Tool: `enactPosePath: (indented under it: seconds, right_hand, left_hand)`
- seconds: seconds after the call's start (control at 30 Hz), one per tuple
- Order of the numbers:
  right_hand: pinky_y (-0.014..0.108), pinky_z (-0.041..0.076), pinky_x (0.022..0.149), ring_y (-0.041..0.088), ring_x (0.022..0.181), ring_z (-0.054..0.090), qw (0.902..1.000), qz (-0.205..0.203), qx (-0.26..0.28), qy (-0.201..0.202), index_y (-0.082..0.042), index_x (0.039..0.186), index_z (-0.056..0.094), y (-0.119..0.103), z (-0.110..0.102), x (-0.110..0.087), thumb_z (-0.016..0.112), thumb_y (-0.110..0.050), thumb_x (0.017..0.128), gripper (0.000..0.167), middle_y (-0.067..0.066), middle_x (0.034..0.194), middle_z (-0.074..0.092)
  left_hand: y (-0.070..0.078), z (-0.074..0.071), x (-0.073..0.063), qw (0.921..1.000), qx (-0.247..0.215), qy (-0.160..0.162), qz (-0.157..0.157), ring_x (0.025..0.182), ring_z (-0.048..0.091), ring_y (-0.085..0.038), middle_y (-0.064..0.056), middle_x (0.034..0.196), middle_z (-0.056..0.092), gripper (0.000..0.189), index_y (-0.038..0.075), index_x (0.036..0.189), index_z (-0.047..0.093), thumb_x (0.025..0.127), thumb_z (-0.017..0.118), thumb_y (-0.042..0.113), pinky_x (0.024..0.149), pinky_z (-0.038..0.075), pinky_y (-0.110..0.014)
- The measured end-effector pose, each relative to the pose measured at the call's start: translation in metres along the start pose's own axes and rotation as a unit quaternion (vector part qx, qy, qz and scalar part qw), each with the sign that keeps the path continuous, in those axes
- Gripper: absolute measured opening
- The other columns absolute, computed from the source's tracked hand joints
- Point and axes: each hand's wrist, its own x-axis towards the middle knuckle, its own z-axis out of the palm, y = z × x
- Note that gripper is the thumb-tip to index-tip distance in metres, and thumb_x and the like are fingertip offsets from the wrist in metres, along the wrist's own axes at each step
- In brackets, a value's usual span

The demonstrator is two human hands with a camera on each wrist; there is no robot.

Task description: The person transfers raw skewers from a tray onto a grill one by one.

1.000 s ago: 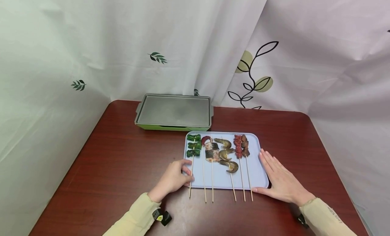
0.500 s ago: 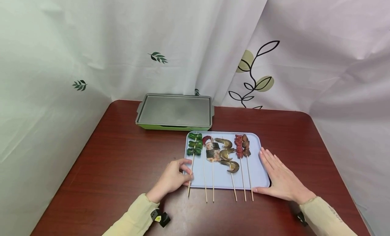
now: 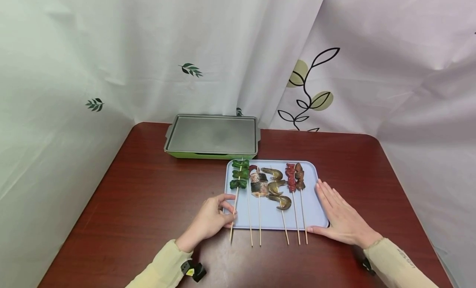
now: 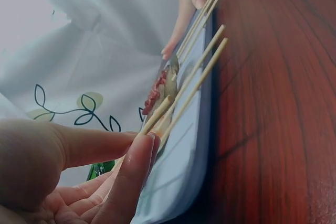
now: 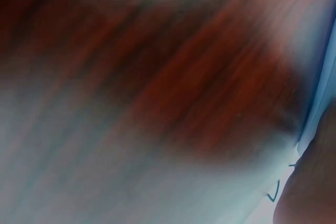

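Observation:
Between thumb and fingertips, my left hand (image 3: 209,215) pinches the wooden stick of the green pepper skewer (image 3: 239,174), over the left side of the light blue tray (image 3: 270,220). In the left wrist view the stick's end (image 4: 157,115) juts out past the thumb. My right hand (image 3: 343,220) lies with straight fingers along the tray's right edge, thumb at the front corner. To the right of the peppers lie a dark red curled skewer (image 3: 253,168), a fish chunk skewer (image 3: 259,182), a shrimp skewer (image 3: 275,188), a red meat skewer (image 3: 291,178) and a brown meat skewer (image 3: 299,177).
A grey rectangular griddle (image 3: 213,135) with a green base stands behind the tray's left part. The dark red wooden table (image 3: 156,205) extends around both. White curtains (image 3: 223,52) with leaf prints hang behind it. Skewer sticks overhang the tray's front edge.
My left hand has tilted the green pepper skewer, so its pepper end has swung slightly right and away, now overlapping the dark red curled skewer. The right hand stays at the tray's edge.

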Motion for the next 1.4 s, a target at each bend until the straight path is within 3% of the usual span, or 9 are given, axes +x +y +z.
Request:
enactPosePath:
  seconds: [0.6, 0.8, 1.03, 1.23, 1.4]
  right_hand:
    - [0.04, 0.009, 0.125, 0.038, 0.151, 0.018, 1.0, 0.008, 0.003, -0.004, 0.006, 0.158, 0.022, -0.002, -0.001, -0.001, 0.068, -0.075, 0.081, 0.121, 0.022, 0.165, 0.017]
    - [0.041, 0.011, 0.125, 0.04, 0.15, 0.019, 0.9999, 0.009, 0.006, -0.003, 0.006, 0.158, 0.021, -0.001, -0.001, -0.001, 0.068, -0.075, 0.08, 0.123, 0.023, 0.165, 0.018]
    - [0.041, 0.011, 0.125, 0.041, 0.15, 0.02, 1.0, 0.007, 0.004, -0.003, 0.007, 0.158, 0.021, -0.001, -0.001, 0.0, 0.069, -0.075, 0.08, 0.123, 0.023, 0.165, 0.017]
    - [0.041, 0.01, 0.125, 0.04, 0.15, 0.02, 0.9999, 0.009, 0.006, -0.005, 0.006, 0.158, 0.021, -0.001, -0.002, 0.001, 0.069, -0.075, 0.08, 0.123, 0.022, 0.165, 0.017]
    - [0.039, 0.008, 0.125, 0.041, 0.15, 0.02, 0.9999, 0.009, 0.007, -0.006, 0.006, 0.158, 0.021, -0.001, -0.002, 0.001, 0.068, -0.076, 0.08, 0.123, 0.022, 0.165, 0.017]
  left_hand:
    - [0.024, -0.005, -0.015, 0.9996, 0.007, -0.008, 0.025, 0.063, 0.069, -0.021, -0.01, 0.09, 0.067, 0.051, -0.009, 0.134, 0.057, 0.086, 0.072, -0.009, 0.058, 0.062, -0.032]
    - [0.028, -0.01, -0.012, 0.9987, 0.003, 0.027, 0.043, 0.062, 0.07, -0.022, -0.007, 0.087, 0.07, 0.045, -0.007, 0.128, 0.063, 0.085, 0.075, -0.008, 0.058, 0.063, -0.039]
    - [0.026, -0.023, 0.002, 0.9964, -0.047, 0.069, 0.016, 0.067, 0.072, -0.026, -0.011, 0.087, 0.072, 0.037, -0.01, 0.119, 0.066, 0.083, 0.077, -0.011, 0.061, 0.064, -0.04]
    - [0.022, -0.041, 0.014, 0.9915, -0.074, 0.107, -0.006, 0.073, 0.073, -0.026, -0.014, 0.088, 0.074, 0.029, -0.009, 0.111, 0.069, 0.084, 0.079, -0.006, 0.066, 0.064, -0.044]
    - [0.02, -0.063, 0.023, 0.9858, -0.089, 0.142, -0.01, 0.075, 0.074, -0.028, -0.016, 0.09, 0.074, 0.03, -0.011, 0.112, 0.069, 0.085, 0.08, -0.004, 0.067, 0.064, -0.04]
